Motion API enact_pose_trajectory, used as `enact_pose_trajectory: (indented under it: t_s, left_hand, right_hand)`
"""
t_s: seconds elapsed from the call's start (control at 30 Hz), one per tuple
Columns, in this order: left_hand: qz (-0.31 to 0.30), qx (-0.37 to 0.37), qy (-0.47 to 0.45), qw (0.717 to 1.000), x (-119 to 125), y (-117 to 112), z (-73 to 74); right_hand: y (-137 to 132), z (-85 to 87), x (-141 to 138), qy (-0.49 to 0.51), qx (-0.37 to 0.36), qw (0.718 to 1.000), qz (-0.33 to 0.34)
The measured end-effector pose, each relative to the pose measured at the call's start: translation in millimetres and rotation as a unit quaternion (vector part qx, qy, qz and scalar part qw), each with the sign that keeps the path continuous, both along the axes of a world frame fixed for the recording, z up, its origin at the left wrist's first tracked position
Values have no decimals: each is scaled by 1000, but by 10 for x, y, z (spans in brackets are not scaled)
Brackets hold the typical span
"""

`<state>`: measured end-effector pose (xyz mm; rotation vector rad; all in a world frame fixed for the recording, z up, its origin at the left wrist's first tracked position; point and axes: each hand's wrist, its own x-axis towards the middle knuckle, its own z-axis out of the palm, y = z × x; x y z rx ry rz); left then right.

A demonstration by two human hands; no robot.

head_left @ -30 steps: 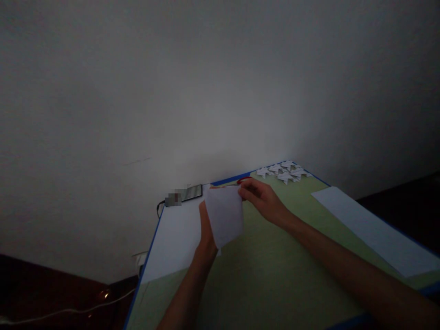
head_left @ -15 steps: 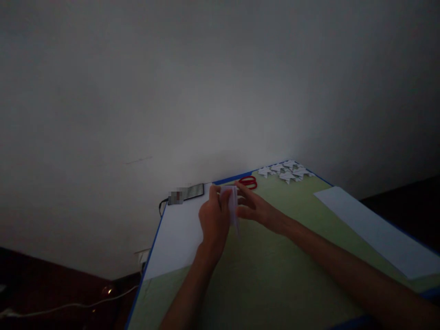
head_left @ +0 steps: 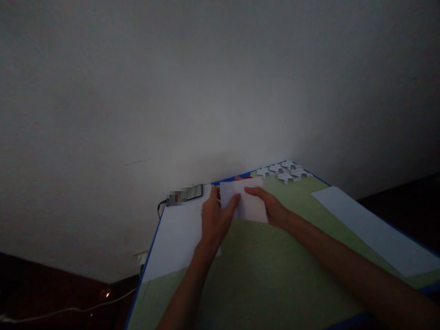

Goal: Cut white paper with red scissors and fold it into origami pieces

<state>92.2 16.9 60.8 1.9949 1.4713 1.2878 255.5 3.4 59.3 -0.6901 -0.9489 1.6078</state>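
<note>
The paper (head_left: 253, 206), edge-on half a second ago, now spreads broadside over the table (head_left: 261, 275), pinched by the part-closed left hand (head_left: 216, 217) and right hand (head_left: 275, 211), its fold apparently opened for working.

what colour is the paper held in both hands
The paper looks white, slightly dulled by the dim light; see the head view.

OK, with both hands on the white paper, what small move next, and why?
Perhaps have the left hand press along the apparent crease in the white paper: the left thumb lies beside that line, while the right hand holds the brighter panel.
</note>
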Motion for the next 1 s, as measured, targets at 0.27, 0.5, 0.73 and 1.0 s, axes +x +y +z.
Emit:
enact_pose_trajectory:
  t_s: [0.27,0.5,0.73,1.0]
  left_hand:
    - [-83,-77,-93,989,16,23,-47]
    - [-82,-83,-102,988,-11,62,-81]
    - [-198,-170,-253,932,21,-10,24]
    - [-298,-284,-293,863,55,20,-39]
  right_hand:
    - [65,-27,8,37,23,999,-8]
    - [39,-16,78,-12,95,993,63]
    - [154,-87,117,-31,109,993,-31]
    - [242,-208,156,-152,136,968,-143]
